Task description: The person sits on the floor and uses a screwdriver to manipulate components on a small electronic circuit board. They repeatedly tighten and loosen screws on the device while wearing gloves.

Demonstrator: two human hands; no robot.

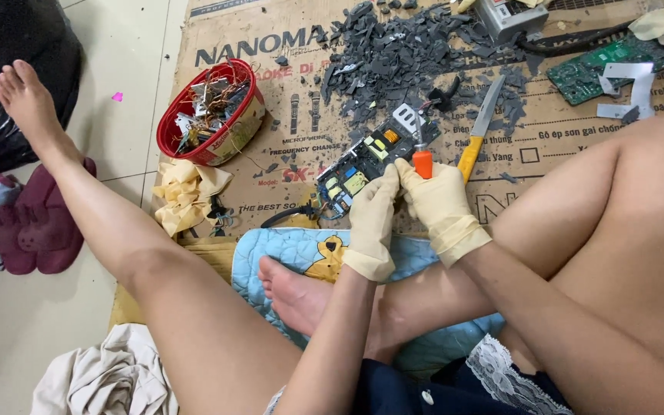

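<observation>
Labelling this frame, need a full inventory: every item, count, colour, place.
circuit board: 1, dark with yellow and blue parts, on cardboard, held at hands
orange-handled tool: 1, over the board
knife: 1, yellow handle, right of board
plastic shards: many, grey, top centre
red bowl: 1, holds scrap parts, left
green board: 1, top right
cardboard sheet: 1, brown, on floor
yellow cloth: 1, under bowl
blue cushion: 1, below cardboard
black bag: 1, top left
left hand: cream glove, on board
right hand: cream glove, grips tool

Home floor workshop: tiled floor [9, 323], cardboard mat [286, 154], laundry [109, 380].
</observation>
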